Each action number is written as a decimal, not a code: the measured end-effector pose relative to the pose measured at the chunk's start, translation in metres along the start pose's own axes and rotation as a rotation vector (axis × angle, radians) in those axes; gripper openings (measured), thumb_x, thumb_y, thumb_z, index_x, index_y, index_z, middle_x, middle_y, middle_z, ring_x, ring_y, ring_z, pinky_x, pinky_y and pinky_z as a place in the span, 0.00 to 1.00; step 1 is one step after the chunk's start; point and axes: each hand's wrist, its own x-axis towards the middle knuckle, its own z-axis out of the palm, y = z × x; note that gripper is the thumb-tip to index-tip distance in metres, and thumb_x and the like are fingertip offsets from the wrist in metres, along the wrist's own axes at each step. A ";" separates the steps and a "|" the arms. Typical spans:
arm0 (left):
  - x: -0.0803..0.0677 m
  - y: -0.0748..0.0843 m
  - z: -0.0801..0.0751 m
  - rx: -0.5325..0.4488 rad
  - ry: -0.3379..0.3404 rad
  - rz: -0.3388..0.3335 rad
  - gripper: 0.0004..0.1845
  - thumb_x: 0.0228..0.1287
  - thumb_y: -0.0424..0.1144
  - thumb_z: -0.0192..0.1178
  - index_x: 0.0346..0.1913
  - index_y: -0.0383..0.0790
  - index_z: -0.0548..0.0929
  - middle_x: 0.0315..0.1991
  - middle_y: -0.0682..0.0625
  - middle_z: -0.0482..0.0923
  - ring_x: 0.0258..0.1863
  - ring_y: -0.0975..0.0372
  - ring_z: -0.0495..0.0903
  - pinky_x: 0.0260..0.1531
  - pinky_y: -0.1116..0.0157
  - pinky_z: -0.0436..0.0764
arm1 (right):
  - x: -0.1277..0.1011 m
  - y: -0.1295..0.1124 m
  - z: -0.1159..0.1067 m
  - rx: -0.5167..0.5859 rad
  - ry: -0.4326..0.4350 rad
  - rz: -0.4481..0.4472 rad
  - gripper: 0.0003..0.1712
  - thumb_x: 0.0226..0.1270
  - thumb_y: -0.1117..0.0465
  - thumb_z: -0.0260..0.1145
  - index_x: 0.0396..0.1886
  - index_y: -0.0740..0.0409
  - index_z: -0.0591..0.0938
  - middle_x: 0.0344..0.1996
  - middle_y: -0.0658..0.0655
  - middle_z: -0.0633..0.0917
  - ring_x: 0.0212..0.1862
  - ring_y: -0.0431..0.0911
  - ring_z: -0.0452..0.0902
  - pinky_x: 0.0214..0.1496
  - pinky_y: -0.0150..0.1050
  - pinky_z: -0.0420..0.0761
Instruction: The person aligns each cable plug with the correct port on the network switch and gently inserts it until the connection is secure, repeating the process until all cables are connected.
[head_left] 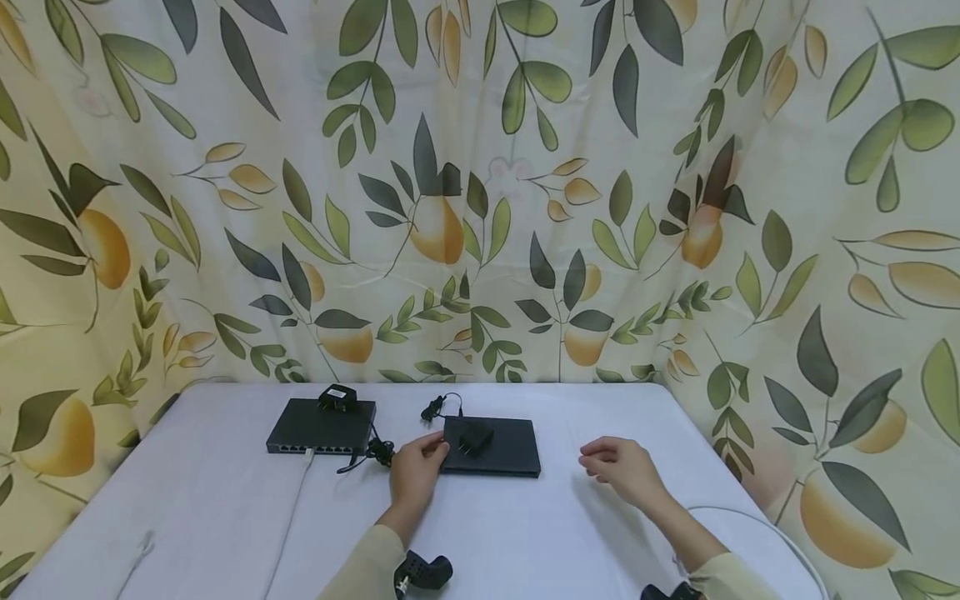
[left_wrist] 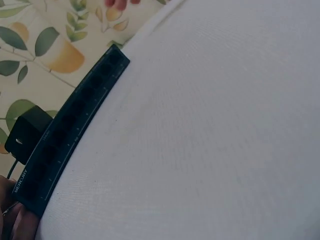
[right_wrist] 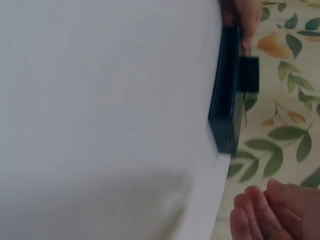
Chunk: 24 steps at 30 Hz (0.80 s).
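Observation:
On the white table lies a black network switch (head_left: pixel 513 450) marked MERCURY, its row of ports facing me in the left wrist view. A black power adapter (head_left: pixel 477 437) rests on top of it. My left hand (head_left: pixel 416 475) pinches the switch's left end, thumb above and fingers at the side. To the right of the switch, apart from it, my right hand (head_left: pixel 622 471) hovers over the table. Its fingers are loosely bent and hold nothing, as the right wrist view also shows.
A second black switch (head_left: pixel 300 425) stands at the left with an adapter (head_left: pixel 337 397) on top and a white cable (head_left: pixel 294 508) plugged in. Bundled black cord (head_left: pixel 380 451) lies between the switches. More black cord (head_left: pixel 432 408) lies behind. A patterned curtain (head_left: pixel 465 208) hangs behind the table.

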 end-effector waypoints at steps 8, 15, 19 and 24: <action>-0.001 0.001 0.001 -0.002 0.012 0.003 0.13 0.54 0.43 0.64 0.44 0.51 0.83 0.32 0.58 0.81 0.29 0.68 0.78 0.29 0.68 0.75 | -0.030 0.039 -0.068 -0.096 -0.070 -0.001 0.14 0.56 0.60 0.66 0.40 0.65 0.80 0.31 0.58 0.84 0.32 0.46 0.80 0.29 0.33 0.78; 0.001 0.000 0.002 0.013 0.008 -0.006 0.13 0.55 0.44 0.63 0.45 0.52 0.83 0.32 0.59 0.81 0.30 0.68 0.77 0.31 0.67 0.76 | -0.052 0.059 -0.088 -0.200 -0.183 -0.080 0.13 0.52 0.64 0.68 0.40 0.62 0.82 0.34 0.55 0.84 0.33 0.40 0.79 0.32 0.30 0.77; 0.000 0.001 0.002 0.002 0.007 0.000 0.13 0.55 0.44 0.63 0.45 0.51 0.83 0.32 0.59 0.81 0.30 0.68 0.78 0.31 0.67 0.75 | -0.062 0.067 -0.088 -0.217 -0.319 -0.164 0.13 0.51 0.66 0.68 0.39 0.61 0.82 0.35 0.54 0.84 0.34 0.39 0.78 0.34 0.30 0.77; -0.002 0.002 0.001 0.001 0.012 -0.001 0.13 0.55 0.43 0.64 0.45 0.51 0.83 0.32 0.59 0.81 0.30 0.68 0.78 0.30 0.68 0.75 | -0.068 0.077 -0.087 -0.272 -0.361 -0.245 0.12 0.48 0.71 0.68 0.36 0.60 0.83 0.33 0.51 0.83 0.35 0.36 0.76 0.33 0.30 0.78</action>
